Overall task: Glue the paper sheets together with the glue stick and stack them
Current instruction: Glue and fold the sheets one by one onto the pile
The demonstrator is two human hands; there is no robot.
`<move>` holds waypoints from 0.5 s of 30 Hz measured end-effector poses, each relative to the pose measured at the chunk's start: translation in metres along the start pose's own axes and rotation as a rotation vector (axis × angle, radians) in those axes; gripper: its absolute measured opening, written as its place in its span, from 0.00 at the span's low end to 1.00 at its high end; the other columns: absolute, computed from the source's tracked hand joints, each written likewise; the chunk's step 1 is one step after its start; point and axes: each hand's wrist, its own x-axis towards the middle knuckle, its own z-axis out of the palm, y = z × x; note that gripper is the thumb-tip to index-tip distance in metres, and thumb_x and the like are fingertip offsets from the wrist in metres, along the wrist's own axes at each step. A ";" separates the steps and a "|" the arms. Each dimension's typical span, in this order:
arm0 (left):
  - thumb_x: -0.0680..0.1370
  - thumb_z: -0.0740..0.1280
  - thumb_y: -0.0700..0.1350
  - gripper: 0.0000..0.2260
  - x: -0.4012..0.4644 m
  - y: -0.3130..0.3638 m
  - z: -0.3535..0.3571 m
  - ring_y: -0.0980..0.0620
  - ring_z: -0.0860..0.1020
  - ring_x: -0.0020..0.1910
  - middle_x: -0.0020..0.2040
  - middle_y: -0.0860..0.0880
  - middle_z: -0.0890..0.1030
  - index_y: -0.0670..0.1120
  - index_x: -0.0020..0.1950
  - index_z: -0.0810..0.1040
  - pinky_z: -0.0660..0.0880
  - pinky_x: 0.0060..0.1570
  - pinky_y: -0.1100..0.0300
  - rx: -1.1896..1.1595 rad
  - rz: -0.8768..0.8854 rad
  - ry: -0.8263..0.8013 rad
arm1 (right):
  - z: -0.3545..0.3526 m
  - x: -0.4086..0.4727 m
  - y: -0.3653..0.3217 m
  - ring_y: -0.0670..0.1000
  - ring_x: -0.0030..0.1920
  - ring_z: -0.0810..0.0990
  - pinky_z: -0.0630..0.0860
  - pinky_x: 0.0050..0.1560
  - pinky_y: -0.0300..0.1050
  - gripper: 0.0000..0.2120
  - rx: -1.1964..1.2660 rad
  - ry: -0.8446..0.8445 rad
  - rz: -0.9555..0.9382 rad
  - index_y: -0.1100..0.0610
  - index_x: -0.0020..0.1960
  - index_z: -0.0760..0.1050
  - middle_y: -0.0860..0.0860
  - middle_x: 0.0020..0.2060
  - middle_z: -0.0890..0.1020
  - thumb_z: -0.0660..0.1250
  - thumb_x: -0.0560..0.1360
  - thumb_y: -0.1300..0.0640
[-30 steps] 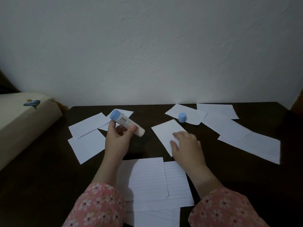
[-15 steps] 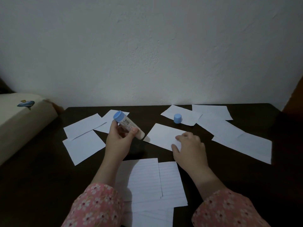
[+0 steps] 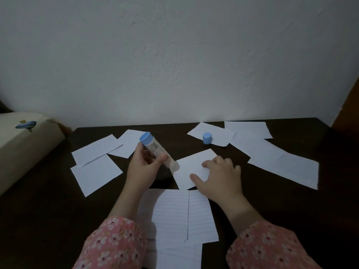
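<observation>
my left hand (image 3: 142, 167) grips the glue stick (image 3: 156, 150), thumb and fingers wrapped around its white barrel, and holds it tilted above the dark tabletop (image 3: 48, 210): the blue base points up and away from me, and the uncapped end points down and to the right, just at the left corner of a blank sheet (image 3: 192, 167). my right hand (image 3: 219, 176) lies on that same sheet with fingers spread and fairly straight, pressing it flat against the tabletop, so the sheet sits between my two hands, under the right one and just beside the tip of the stick. the blue cap (image 3: 207, 138) stands upright farther back, on the near edge of another sheet (image 3: 213, 131), well apart from both hands. close to me, between my forearms, lies a pile of lined sheets (image 3: 174, 216), overlapping, with more paper showing beneath at the bottom edge; the near corner of the blank sheet comes just to its far edge. to the left of my left hand lie three blank sheets (image 3: 97, 171) that overlap one another, and to the right, past my right hand, several more sheets (image 3: 272, 156) lie spread in a loose row toward the far right corner. both my sleeves (image 3: 112, 247) are pink with a small flower print. a cream cushion (image 3: 25, 146) with a blue fish picture sits off the left edge of the tabletop, and a white wall (image 3: 174, 55) rises behind it all.
</observation>
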 end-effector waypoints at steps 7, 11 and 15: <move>0.74 0.71 0.44 0.25 -0.004 -0.004 0.003 0.55 0.71 0.57 0.55 0.59 0.74 0.56 0.67 0.68 0.73 0.55 0.55 0.086 0.079 -0.149 | 0.005 0.006 0.002 0.48 0.73 0.59 0.50 0.74 0.61 0.24 0.126 -0.081 -0.134 0.44 0.71 0.68 0.46 0.71 0.65 0.60 0.77 0.39; 0.73 0.72 0.42 0.24 -0.004 -0.007 0.001 0.57 0.73 0.56 0.54 0.62 0.75 0.61 0.63 0.70 0.73 0.57 0.54 0.121 0.106 -0.239 | 0.009 0.008 0.005 0.49 0.77 0.50 0.42 0.73 0.66 0.21 0.144 -0.084 -0.152 0.43 0.72 0.65 0.45 0.75 0.61 0.57 0.80 0.44; 0.73 0.72 0.40 0.24 -0.006 -0.008 0.002 0.56 0.75 0.57 0.56 0.58 0.78 0.61 0.62 0.71 0.74 0.55 0.57 0.159 0.133 -0.341 | 0.011 0.006 0.002 0.52 0.78 0.47 0.42 0.72 0.67 0.26 0.103 -0.066 -0.142 0.41 0.74 0.62 0.45 0.77 0.57 0.57 0.78 0.37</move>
